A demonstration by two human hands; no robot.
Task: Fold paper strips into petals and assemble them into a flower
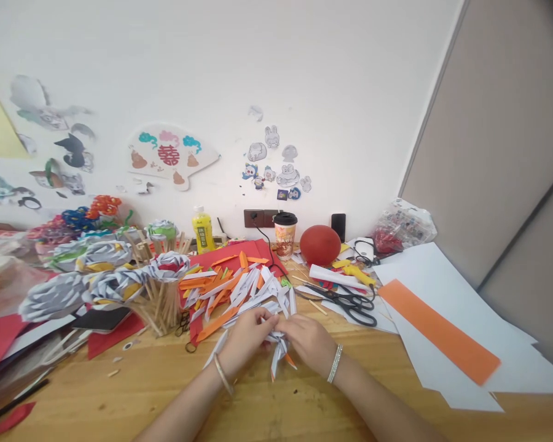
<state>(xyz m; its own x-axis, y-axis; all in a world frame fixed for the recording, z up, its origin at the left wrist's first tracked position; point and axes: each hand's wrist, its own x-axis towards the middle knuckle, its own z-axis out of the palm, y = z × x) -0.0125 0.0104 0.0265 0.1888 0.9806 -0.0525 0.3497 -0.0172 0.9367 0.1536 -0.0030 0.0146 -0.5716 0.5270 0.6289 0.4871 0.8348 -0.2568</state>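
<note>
My left hand (250, 336) and my right hand (308, 341) meet near the table's front middle, fingers closed round a folded white paper piece (279, 355) with orange tips pointing down. Most of its upper part is hidden by my fingers. Just behind my hands lies a pile of folded white and orange paper strips (239, 285), partly on red paper (258, 250). Black scissors (350, 302) rest to the right of my right hand.
Paper flowers (115, 285) on wooden sticks crowd the left. Behind the pile stand a yellow bottle (203, 231), a paper cup (285, 238) and a red balloon (320, 245). White sheets (442, 294) with an orange strip (440, 331) lie right.
</note>
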